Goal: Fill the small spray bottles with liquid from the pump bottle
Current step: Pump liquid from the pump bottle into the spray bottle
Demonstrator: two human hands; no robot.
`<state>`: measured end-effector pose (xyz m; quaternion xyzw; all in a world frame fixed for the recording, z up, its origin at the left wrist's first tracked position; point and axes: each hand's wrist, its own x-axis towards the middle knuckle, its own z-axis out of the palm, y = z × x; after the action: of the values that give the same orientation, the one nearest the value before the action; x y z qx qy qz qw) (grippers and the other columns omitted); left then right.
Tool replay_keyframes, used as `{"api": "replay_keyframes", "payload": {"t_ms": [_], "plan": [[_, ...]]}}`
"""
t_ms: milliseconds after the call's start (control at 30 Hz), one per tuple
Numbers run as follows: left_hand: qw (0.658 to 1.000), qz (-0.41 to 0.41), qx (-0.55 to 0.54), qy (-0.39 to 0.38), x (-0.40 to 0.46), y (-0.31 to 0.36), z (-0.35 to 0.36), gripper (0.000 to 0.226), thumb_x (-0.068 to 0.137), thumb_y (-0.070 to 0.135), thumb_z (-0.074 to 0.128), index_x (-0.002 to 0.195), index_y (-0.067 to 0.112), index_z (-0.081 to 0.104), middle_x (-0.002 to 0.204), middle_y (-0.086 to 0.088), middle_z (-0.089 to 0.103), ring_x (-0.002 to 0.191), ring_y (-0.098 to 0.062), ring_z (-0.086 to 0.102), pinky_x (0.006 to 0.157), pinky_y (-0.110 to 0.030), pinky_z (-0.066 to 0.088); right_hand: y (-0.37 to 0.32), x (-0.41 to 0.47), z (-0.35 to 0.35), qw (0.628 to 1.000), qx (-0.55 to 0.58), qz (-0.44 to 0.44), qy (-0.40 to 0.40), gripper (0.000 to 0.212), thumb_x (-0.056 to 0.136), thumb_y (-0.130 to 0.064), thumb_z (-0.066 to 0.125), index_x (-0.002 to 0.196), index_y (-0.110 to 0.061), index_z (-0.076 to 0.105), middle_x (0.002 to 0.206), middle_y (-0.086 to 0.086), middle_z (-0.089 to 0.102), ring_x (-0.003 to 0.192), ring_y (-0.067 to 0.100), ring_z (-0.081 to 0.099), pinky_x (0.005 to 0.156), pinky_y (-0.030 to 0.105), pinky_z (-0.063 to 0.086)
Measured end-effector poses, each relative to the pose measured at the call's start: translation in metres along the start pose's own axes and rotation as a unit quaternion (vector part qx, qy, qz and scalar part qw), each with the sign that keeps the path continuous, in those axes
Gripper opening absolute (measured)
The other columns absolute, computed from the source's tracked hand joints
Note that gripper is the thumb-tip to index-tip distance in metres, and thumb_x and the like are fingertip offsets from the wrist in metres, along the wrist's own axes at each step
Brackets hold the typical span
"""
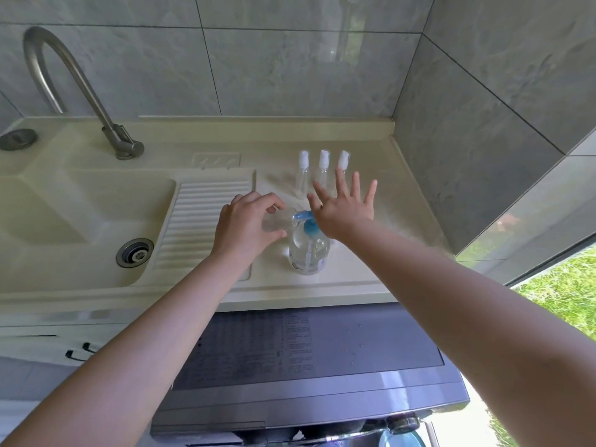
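Cream countertop point(354, 279) beside sink point(64, 221), grey tiles behind. Left hand point(245, 227) curling around a clear small bottle point(274, 222) at the blue nozzle of the pump bottle point(308, 250). Right hand point(345, 208) splaying open above the pump, grasping nothing. Three capped spray bottles point(322, 172) standing behind.

A clear pump bottle point(308, 253) with a blue pump head stands upright near the desk's front edge. Three small clear spray bottles point(323, 171), white-capped, stand upright in a row behind it; a fourth, seemingly uncapped, sits at the pump spout.
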<state>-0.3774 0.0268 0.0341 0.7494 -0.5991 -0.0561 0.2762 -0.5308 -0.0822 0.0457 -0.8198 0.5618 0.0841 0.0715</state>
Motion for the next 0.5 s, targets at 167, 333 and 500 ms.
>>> {"api": "replay_keyframes", "payload": {"t_ms": [167,333,500], "plan": [[1.000,0.001,0.010,-0.009,0.000,0.001,0.000,0.044,0.065,0.034,0.088,0.104,0.036,0.065,0.095,0.017,0.059,0.096,-0.017,0.054,0.085,-0.036,0.042,-0.001,0.002,0.003,1.000,-0.008,0.001,-0.012,0.056,0.101,-0.057,0.000,0.156,-0.044,-0.004,0.163,0.006,-0.026,0.149,0.036,-0.023,0.113,0.066,-0.016],[1.000,0.004,0.001,-0.004,0.000,0.000,-0.001,0.044,0.066,0.035,0.087,0.104,0.035,0.066,0.096,0.016,0.060,0.096,-0.016,0.054,0.085,-0.037,0.044,-0.002,0.003,-0.001,1.000,-0.010,0.003,0.012,0.058,0.100,-0.059,0.000,0.155,-0.043,-0.007,0.163,0.006,-0.026,0.149,0.036,-0.023,0.114,0.065,-0.016],[1.000,-0.001,0.007,-0.007,-0.001,-0.001,-0.001,0.044,0.066,0.035,0.087,0.105,0.035,0.066,0.097,0.016,0.061,0.097,-0.016,0.055,0.085,-0.036,0.044,-0.002,0.001,0.010,0.999,0.029,0.003,-0.018,0.057,0.101,-0.055,-0.001,0.157,-0.043,0.001,0.164,0.006,-0.023,0.150,0.035,-0.021,0.114,0.065,-0.015]]}}
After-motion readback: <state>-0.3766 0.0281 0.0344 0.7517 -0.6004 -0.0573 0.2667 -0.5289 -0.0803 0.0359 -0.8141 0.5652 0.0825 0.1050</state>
